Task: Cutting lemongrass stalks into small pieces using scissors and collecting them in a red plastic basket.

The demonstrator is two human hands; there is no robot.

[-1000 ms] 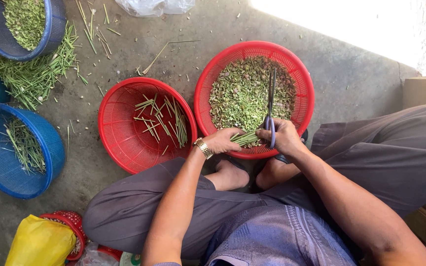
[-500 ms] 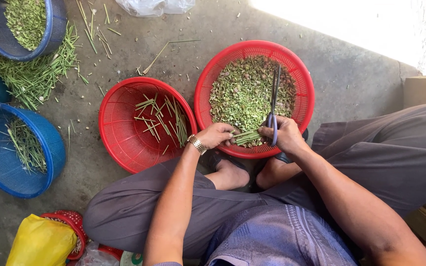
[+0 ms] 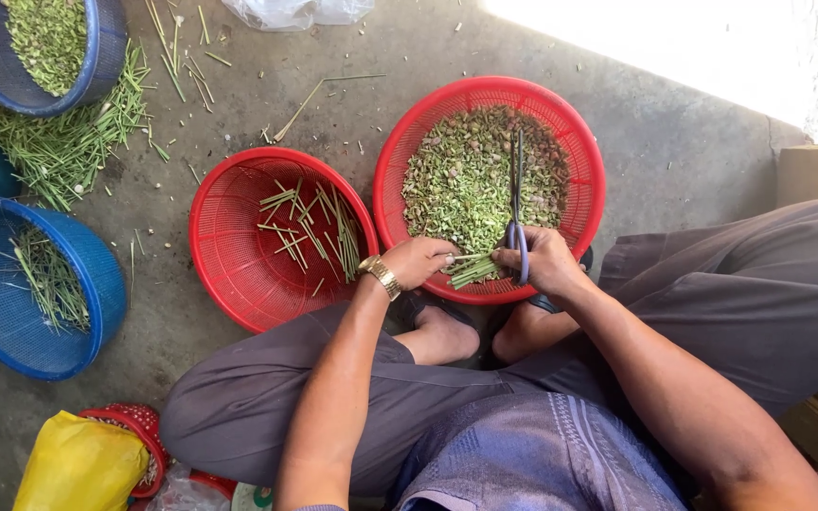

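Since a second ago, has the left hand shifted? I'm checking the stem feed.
Yes. The left hand has moved right along the red basket's near rim, toward the scissors.

baskets [image 3: 485, 95]: two red, mesh-patterned
tubs [image 3: 11, 331]: blue mesh
stalks [image 3: 471, 272]: green
scissors [image 3: 517, 241]: purple handles
bag [image 3: 78, 464]: yellow
watch [image 3: 382, 276]: gold

Rough grey concrete floor [image 3: 684, 151], red plastic mesh basket [image 3: 584, 156] of chopped green stalks, matt red basket [image 3: 229, 255] beside it, blue plastic basket [image 3: 97, 284], scissors [image 3: 519, 213] with dull metal blades, shiny gold metal wristwatch [image 3: 382, 276], glossy yellow plastic bag [image 3: 78, 466], soft grey cloth trousers [image 3: 769, 284]
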